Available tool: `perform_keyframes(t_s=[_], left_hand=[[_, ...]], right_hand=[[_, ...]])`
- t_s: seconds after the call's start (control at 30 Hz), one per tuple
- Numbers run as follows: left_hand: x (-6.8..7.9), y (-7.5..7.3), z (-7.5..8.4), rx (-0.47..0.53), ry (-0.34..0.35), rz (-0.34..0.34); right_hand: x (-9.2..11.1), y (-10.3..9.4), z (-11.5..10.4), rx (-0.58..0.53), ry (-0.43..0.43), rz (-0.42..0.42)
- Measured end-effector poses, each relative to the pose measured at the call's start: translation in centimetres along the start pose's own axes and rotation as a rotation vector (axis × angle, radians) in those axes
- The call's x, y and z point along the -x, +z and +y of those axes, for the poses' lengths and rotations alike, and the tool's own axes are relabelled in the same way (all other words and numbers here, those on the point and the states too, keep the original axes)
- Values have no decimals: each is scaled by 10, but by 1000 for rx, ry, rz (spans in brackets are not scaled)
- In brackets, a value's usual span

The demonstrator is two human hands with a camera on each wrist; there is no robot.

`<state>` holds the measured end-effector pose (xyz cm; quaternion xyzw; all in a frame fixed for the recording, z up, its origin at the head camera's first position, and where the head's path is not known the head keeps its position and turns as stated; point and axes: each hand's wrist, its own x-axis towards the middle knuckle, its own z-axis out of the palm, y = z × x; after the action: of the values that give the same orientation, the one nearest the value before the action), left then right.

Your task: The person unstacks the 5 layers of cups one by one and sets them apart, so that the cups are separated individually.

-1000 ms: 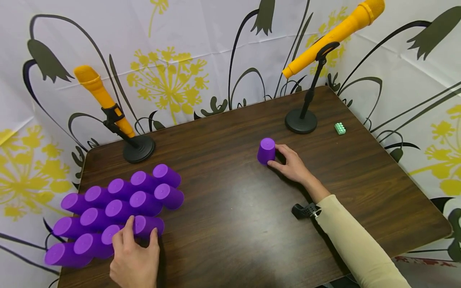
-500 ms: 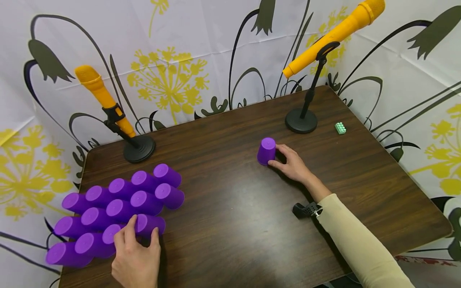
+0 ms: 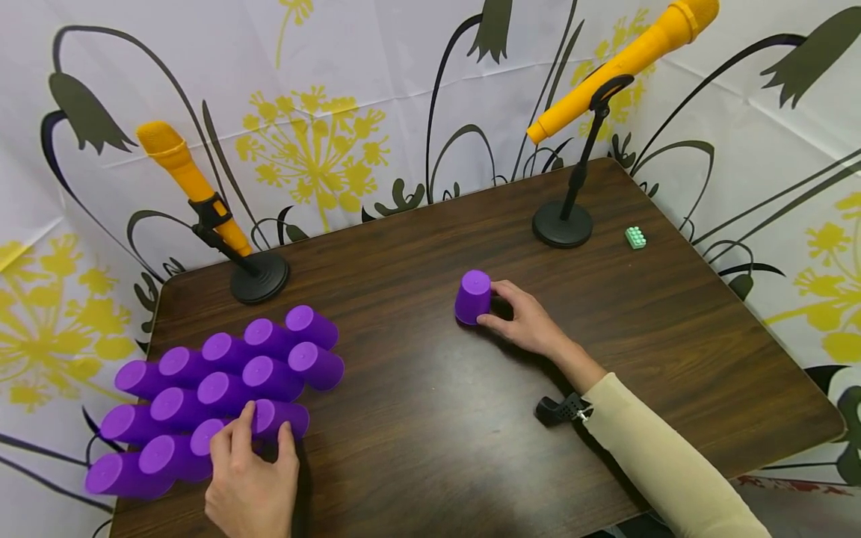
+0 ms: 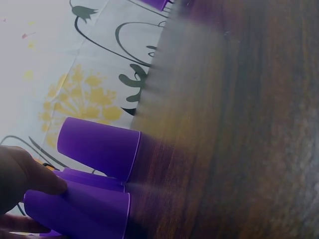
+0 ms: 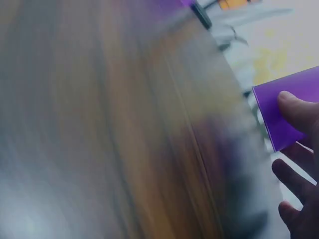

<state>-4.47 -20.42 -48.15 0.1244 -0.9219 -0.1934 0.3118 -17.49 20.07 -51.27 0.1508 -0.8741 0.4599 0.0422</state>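
Observation:
Several purple cups stand upside down in rows at the left of the table in the head view. My left hand (image 3: pixel 252 478) holds the right-end cup (image 3: pixel 281 420) of the front row, thumb on one side and fingers on the other; that cup (image 4: pixel 82 211) stays in line with its neighbours. In the left wrist view another purple cup (image 4: pixel 99 147) stands just beyond it. My right hand (image 3: pixel 525 320) pinches a single upside-down purple cup (image 3: pixel 473 297) near the table's middle. Its thumb lies against the wall of this cup (image 5: pixel 279 112) in the right wrist view.
Two yellow microphones, one at left (image 3: pixel 175 168) and one at right (image 3: pixel 619 71), sit on black stands at the back of the brown table (image 3: pixel 403 448). A mint-green toy brick (image 3: pixel 635 237) lies near the right edge. Patterned cloth (image 3: pixel 377 67) hangs behind.
My right hand has brought its purple cup left and nearer to me over the last half second. The left hand and the rows of cups stay practically where they were.

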Motion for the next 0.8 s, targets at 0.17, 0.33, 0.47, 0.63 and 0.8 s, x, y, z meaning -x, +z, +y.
perform_keyframes(t_s=[0.17, 0.33, 0.47, 0.63, 0.8], left_hand=[[0, 1, -2, 17, 4, 26], [0, 1, -3, 21, 8, 34], [0, 0, -3, 16, 12, 37], [-1, 0, -2, 17, 3, 38], [-1, 0, -1, 21, 3, 40]], right_hand=[[1, 28, -29, -10, -62, -81], [1, 68, -62, -15, -137, -176], [1, 102, -85, -1, -207, -229], [0, 137, -103, 13, -251, -256], [0, 158, -114, 68, -276, -253]])
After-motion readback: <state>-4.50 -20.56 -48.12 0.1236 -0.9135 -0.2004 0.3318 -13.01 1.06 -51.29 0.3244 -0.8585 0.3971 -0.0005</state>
